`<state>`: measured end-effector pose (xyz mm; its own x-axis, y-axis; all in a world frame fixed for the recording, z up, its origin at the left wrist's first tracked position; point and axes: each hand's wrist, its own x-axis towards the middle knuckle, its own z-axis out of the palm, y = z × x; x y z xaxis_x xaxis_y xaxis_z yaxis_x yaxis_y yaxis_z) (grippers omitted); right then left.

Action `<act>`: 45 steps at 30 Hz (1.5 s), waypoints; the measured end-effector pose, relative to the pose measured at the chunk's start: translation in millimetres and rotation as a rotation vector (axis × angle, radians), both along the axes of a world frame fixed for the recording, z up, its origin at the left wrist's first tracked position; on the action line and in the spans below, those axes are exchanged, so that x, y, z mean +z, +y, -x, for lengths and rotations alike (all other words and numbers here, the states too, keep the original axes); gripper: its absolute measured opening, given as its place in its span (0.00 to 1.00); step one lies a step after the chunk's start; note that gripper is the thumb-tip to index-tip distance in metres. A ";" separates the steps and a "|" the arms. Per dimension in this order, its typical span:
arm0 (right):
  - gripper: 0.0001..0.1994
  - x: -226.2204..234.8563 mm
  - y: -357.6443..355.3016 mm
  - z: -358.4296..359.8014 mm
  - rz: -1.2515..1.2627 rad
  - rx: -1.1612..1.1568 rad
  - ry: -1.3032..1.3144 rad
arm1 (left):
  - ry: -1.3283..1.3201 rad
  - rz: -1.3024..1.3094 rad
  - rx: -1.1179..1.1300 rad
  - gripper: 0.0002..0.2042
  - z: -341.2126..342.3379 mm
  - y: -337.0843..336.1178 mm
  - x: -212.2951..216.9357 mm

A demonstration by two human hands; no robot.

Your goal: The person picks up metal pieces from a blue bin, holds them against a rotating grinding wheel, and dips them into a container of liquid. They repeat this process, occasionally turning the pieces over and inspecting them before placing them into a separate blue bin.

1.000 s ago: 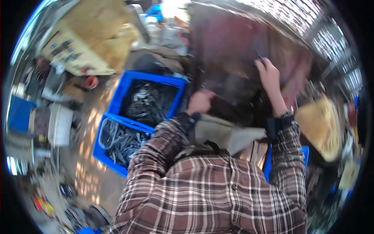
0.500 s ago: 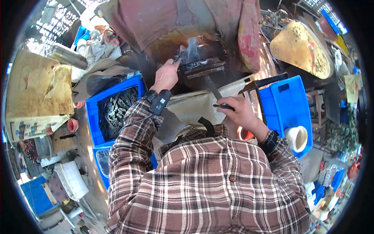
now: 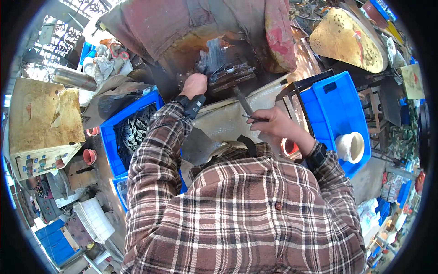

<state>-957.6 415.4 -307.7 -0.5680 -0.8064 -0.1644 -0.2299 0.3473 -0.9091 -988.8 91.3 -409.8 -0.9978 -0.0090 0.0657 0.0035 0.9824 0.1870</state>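
My left hand (image 3: 195, 85) is closed at the left side of a wet, dark work spot under a hanging cloth. Whatever its fingers hold is hidden behind the hand. Just past it, greyish water or spray (image 3: 213, 57) shows above a dark, wet metal ledge (image 3: 233, 77). A flat metal bar (image 3: 243, 101) slants from that ledge toward my right hand (image 3: 275, 123). Between the thumb and fingers of my right hand is a small, thin dark piece (image 3: 258, 119), close to the bar's near end; whether they touch, I cannot tell.
A blue crate (image 3: 107, 137) with many dark metal pieces stands at left. On the right, a blue bin (image 3: 335, 109) holds a cream-coloured pot (image 3: 350, 147). The stained reddish cloth (image 3: 178, 27) hangs over the work spot. A pale sheet (image 3: 223, 121) lies before my body.
The view has shifted slightly. My left hand has moved a little nearer, and its held item no longer shows. The spray looks wider. My right hand still pinches the dark piece.
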 end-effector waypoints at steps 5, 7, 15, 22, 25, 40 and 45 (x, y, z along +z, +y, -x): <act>0.10 16.5 -7.1 28.3 -0.046 -0.348 -0.125 | 0.088 -0.007 0.036 0.10 -9.7 7.3 15.5; 0.10 18.7 -16.0 42.2 0.059 -0.567 -0.336 | 0.235 -0.091 0.086 0.10 -25.2 16.3 34.5; 0.12 17.1 -63.3 46.5 0.799 -0.505 -0.879 | 0.606 -0.134 0.081 0.07 -71.5 82.4 116.3; 0.11 13.6 -87.8 40.5 0.952 -0.551 -0.972 | 0.487 -0.023 0.064 0.14 -74.4 118.0 122.9; 0.12 11.9 -82.3 40.0 0.901 -0.571 -0.908 | 0.464 -0.139 0.034 0.14 -80.3 118.8 123.4; 0.12 28.3 -73.3 39.6 0.912 -0.565 -0.805 | 0.345 -0.730 0.044 0.17 -94.1 113.5 134.7; 0.10 45.5 -70.3 47.0 0.756 -0.550 -0.830 | 0.146 -1.160 0.013 0.19 -102.3 99.3 143.6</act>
